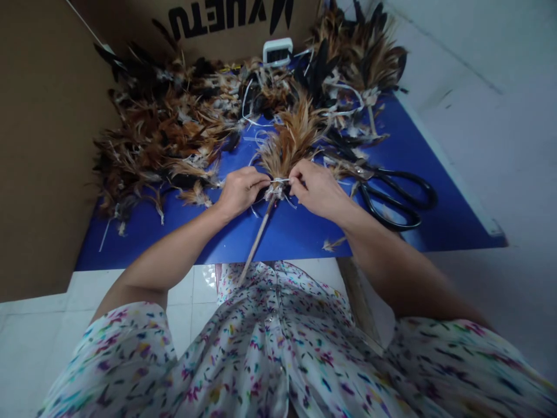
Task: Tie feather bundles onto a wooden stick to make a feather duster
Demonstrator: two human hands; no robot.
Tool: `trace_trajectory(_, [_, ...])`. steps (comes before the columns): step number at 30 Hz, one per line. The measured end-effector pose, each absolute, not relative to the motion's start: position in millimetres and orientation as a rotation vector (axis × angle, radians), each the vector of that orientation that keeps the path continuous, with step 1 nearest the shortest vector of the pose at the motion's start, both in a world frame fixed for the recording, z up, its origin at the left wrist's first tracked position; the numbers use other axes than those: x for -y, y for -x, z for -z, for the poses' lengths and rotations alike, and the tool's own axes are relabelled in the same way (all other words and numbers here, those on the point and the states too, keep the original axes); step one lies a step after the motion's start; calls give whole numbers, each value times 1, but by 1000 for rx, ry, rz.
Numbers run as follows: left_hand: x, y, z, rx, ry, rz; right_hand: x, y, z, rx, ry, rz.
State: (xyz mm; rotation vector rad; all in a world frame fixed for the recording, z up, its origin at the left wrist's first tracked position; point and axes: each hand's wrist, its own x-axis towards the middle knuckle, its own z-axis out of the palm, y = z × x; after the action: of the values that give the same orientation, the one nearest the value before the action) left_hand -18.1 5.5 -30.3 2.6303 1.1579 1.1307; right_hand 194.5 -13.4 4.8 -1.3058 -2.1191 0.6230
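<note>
Both hands (241, 190) (315, 188) — grips apparently closed | pinching white string (278, 180) | feather bundle (289, 142)

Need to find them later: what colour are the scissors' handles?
Black scissors, clearest in the head view.

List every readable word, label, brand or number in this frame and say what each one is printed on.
"YUETU", roughly, in large black letters seen upside down and cut off by the top edge, on the cardboard box behind the feathers; the reading is uncertain.
The small white device by the box shows a dark panel, too small to read.
Nothing readable on the scissors, the blue table or the patterned clothing.
</note>
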Motion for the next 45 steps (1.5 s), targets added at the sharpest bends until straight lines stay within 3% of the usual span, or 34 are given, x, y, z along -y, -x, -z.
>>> trace_trajectory(14, [-7,25,30,-1217,-2562,-1046,12,-197,2,2146,1343,-460])
trace_trajectory(31, [-1,11,12,-764,-1405,-1059,10,-196,-3,2141,1343,-587])
trace_trajectory(45, [3,-6,14,-934,-1516,-951,22,-197,-15,2110,1215,-761])
